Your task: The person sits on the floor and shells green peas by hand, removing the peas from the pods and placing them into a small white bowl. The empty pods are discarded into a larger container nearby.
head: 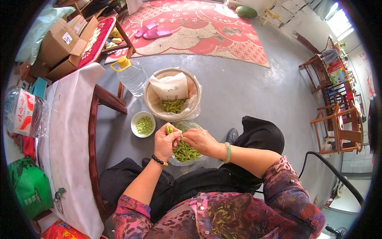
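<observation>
Edamame pods (169, 129) are gripped in my left hand (163, 142), with green tips poking out above the fist. My right hand (200, 140) meets it, thumb and fingertips pinched at a pod's end by the left thumb. Directly beneath both hands lies a clear plastic bag (191, 125) of whole edamame pods (186, 151). Shelled green beans (144, 125) fill much of a white bowl (133, 126) to the left. Beyond the hands stands a lined round bin (148, 105) holding pods (172, 105) and a white paper packet (169, 86).
A large water bottle (132, 76) with a yellow cap stands beside the bin. Along my left runs a cloth-covered wooden table (71, 134). Pink slippers (157, 33) lie on a red patterned rug (197, 21). Wooden chairs (343, 128) stand far right, near a black cable (331, 167).
</observation>
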A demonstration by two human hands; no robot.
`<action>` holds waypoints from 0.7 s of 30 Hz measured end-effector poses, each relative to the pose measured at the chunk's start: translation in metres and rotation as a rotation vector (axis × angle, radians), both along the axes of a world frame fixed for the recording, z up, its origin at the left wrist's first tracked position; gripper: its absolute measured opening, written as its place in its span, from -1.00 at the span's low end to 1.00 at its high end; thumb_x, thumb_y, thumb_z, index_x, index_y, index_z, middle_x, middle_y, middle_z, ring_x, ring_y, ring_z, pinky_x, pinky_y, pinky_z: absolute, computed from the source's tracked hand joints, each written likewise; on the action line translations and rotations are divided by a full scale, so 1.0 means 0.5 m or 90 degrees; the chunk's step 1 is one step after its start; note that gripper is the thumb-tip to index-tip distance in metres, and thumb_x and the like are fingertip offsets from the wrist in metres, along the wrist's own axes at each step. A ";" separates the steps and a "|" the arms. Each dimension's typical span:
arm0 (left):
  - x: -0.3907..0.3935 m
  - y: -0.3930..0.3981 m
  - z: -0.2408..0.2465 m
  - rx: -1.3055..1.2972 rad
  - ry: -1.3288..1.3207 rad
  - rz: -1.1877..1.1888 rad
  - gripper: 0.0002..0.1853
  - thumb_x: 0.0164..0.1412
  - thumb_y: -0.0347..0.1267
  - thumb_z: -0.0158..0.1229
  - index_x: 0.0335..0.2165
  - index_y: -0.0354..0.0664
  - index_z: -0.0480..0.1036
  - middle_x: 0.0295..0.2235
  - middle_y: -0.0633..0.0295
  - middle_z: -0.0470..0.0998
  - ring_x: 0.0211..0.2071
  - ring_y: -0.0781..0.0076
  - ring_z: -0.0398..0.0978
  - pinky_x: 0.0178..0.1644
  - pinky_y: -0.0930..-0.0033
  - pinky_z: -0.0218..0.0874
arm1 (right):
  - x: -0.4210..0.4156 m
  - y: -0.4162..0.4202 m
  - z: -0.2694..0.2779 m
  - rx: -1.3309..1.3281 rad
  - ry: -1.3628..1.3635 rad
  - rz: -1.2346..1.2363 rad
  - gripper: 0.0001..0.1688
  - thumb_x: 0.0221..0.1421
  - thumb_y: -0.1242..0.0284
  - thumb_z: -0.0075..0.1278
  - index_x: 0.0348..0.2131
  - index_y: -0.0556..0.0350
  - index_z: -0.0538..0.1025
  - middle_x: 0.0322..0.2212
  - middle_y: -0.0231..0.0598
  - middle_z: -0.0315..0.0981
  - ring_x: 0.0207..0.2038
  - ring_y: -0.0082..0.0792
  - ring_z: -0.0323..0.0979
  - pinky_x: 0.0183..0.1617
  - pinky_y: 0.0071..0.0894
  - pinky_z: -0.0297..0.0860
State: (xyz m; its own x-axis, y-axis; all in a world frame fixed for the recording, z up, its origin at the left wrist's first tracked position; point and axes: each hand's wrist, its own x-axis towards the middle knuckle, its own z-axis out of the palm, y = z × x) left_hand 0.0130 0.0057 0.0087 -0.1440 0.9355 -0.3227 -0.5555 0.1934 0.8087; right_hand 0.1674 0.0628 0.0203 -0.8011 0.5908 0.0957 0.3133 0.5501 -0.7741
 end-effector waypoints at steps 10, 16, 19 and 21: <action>-0.011 0.016 -0.022 -0.014 -0.006 -0.055 -0.93 0.00 -0.42 0.07 -0.54 -0.11 0.33 -0.70 0.43 0.30 -0.78 0.73 0.14 -0.75 0.68 -0.11 | -0.015 0.007 -0.025 -0.024 -0.022 -0.033 -0.75 0.03 0.33 -0.11 -0.50 0.17 0.40 -0.54 0.00 0.35 -0.43 0.05 0.33 -0.40 -0.12 0.27; -0.020 -0.005 -0.028 -0.089 0.018 -0.045 -0.87 0.05 -0.34 0.05 -0.42 -0.16 0.39 -0.65 0.43 0.33 -0.78 0.76 0.13 -0.74 0.73 -0.10 | -0.017 0.011 -0.031 -0.038 -0.120 -0.078 -0.66 0.03 0.26 -0.12 -0.54 0.19 0.45 -0.52 0.05 0.40 -0.41 0.03 0.38 -0.35 -0.09 0.30; -0.012 0.019 -0.044 -0.043 0.031 -0.090 -0.86 0.04 -0.33 0.06 -0.46 -0.17 0.38 -0.64 0.43 0.35 -0.78 0.77 0.12 -0.76 0.70 -0.13 | -0.010 0.014 -0.043 -0.164 -0.024 -0.116 -0.70 0.03 0.26 -0.07 -0.46 0.15 0.50 -0.60 -0.03 0.41 -0.52 -0.10 0.43 -0.48 -0.32 0.33; -0.002 0.034 -0.038 -0.003 -0.030 -0.128 -0.86 0.01 -0.32 0.10 -0.49 -0.16 0.39 -0.66 0.44 0.35 -0.78 0.77 0.14 -0.75 0.70 -0.12 | -0.004 0.021 0.007 -0.267 -0.087 -0.128 -0.75 0.02 0.34 -0.06 -0.45 0.19 0.49 -0.67 -0.13 0.40 -0.63 -0.44 0.41 -0.54 -0.45 0.31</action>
State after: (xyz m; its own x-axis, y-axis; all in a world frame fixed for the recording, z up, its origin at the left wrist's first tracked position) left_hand 0.0117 0.0229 -0.0102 0.0607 0.9422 -0.3295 -0.5431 0.3081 0.7811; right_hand 0.1653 0.0731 0.0236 -0.6553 0.7007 -0.2821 0.4959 0.1174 -0.8604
